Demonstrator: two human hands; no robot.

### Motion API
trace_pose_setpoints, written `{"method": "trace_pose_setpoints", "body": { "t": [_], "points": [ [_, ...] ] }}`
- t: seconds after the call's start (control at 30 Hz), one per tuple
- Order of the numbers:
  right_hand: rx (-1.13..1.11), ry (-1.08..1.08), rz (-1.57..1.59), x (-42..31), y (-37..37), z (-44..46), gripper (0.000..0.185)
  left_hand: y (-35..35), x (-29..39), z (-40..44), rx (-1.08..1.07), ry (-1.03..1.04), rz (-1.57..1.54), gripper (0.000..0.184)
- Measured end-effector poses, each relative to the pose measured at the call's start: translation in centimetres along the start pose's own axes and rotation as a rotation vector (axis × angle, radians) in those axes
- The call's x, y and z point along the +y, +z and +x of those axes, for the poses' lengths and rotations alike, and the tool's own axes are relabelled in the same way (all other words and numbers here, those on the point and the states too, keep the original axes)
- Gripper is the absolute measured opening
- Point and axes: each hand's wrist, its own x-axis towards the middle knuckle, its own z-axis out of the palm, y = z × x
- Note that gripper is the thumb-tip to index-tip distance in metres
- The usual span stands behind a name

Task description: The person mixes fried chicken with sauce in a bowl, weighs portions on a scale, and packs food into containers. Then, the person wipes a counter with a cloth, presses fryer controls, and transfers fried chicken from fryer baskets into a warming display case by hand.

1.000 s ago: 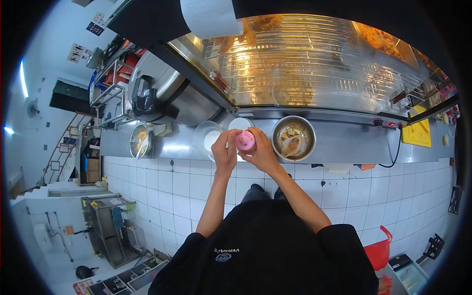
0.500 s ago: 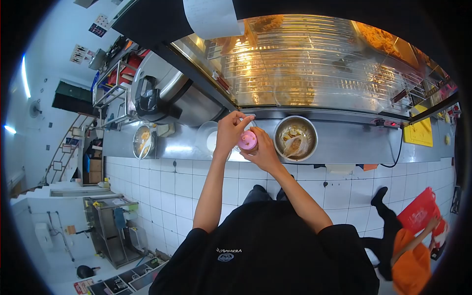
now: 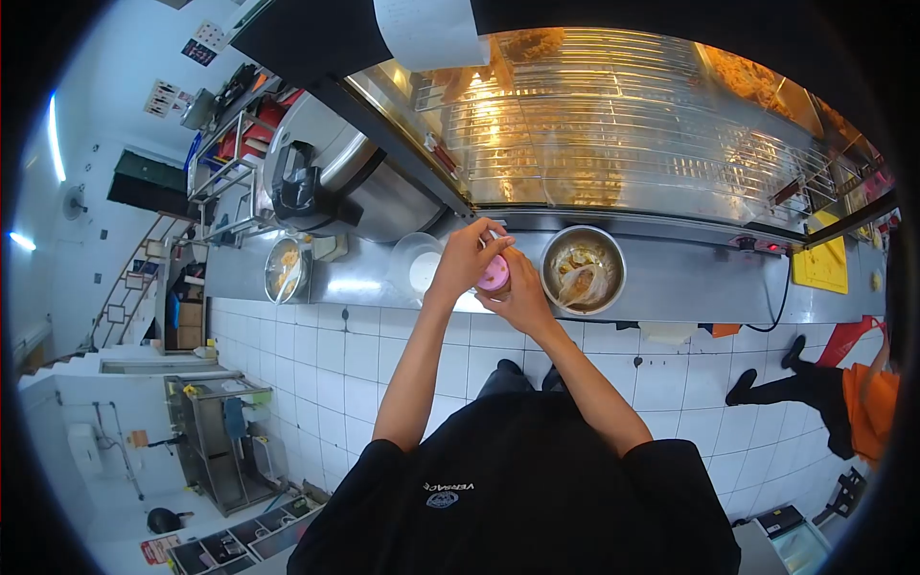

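Grasping a pink-topped container (image 3: 494, 274) by the front edge of the bench (image 3: 695, 283), the right hand (image 3: 524, 299) adjoins the left hand (image 3: 460, 264), whose hold is unclear.

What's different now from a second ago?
The left hand moved forward, from the side of the pink-topped bottle to over its far edge. On the right, a person in orange with a red bag came into view and moved forward. The right hand still holds the bottle; the metal bowl stayed put.

Arms (image 3: 416, 374) outstretched, left hand (image 3: 464, 265) arched, right hand (image 3: 523, 299) curled
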Motion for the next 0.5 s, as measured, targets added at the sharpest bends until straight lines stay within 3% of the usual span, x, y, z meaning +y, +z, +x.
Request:
{"method": "trace_pose_setpoints", "body": {
  "t": [0.27, 0.5],
  "points": [
    [-0.039, 0.060, 0.094, -0.5, 0.1, 0.2, 0.081, 1.2, -1.0, -0.3, 0.149, 0.153, 0.204, 0.021],
    [0.059, 0.027, 0.151, -1.3, 1.5, 1.0, 0.076, 1.2, -2.2, -0.3, 0.276, 0.256, 0.365, 0.018]
  ]
}}
